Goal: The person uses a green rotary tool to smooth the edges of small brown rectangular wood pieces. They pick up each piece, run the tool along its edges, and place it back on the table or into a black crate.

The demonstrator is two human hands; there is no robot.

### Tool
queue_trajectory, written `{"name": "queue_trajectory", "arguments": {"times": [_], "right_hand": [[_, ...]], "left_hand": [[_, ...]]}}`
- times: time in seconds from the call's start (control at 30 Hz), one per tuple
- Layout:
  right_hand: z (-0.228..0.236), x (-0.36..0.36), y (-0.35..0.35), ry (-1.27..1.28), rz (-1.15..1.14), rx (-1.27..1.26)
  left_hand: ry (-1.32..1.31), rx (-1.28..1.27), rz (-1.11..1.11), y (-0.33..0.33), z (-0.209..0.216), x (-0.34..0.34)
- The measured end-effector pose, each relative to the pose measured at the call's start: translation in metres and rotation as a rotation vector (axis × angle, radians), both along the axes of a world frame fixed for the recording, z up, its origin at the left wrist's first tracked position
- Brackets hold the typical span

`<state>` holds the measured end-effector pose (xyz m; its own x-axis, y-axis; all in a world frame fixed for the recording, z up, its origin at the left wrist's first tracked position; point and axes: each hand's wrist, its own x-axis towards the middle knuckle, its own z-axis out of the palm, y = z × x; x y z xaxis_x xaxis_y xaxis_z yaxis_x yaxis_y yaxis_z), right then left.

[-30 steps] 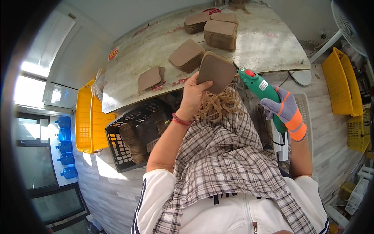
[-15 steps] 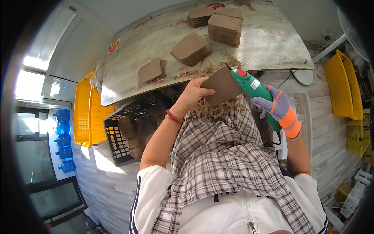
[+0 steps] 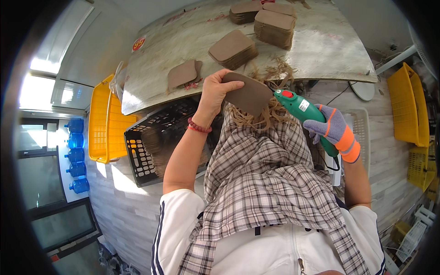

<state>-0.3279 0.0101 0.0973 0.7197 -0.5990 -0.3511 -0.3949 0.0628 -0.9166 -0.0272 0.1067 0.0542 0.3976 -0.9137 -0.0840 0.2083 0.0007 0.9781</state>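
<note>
1. L hand [image 3: 215,94]: bare, raised in front of torso, thumb on top, fingers curled under in a pinch grip, closed tight.
2. L wrist: slightly flexed, red bead bracelet [image 3: 198,127] around it.
3. L forearm: bare, runs up from lower centre-left, elbow bent, short white sleeve w/ dark stripes at upper arm.
4. R hand [image 3: 333,130]: in purple/grey work glove w/ orange cuff, fist-wrapped closed, knuckles facing up.
5. R forearm: bare below cuff, drops near-vertical to elbow at right side.
6. Hands near each other, not touching; L sits higher than R.
</note>
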Motion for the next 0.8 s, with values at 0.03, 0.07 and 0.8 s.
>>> {"name": "queue_trajectory", "arguments": {"times": [0.03,0.07,0.8], "right_hand": [[-0.002,0.001,0.001,-0.007,0.01,-0.015],[-0.004,0.002,0.001,-0.006,0.018,-0.027],[-0.017,0.031,0.01,0.007,-0.038,0.038]], "left_hand": [[0.0,0.006,-0.02,0.0,-0.001,0.0],[0.0,0.012,-0.04,0.0,-0.002,0.001],[-0.001,-0.019,0.277,0.04,-0.01,0.103]]}}
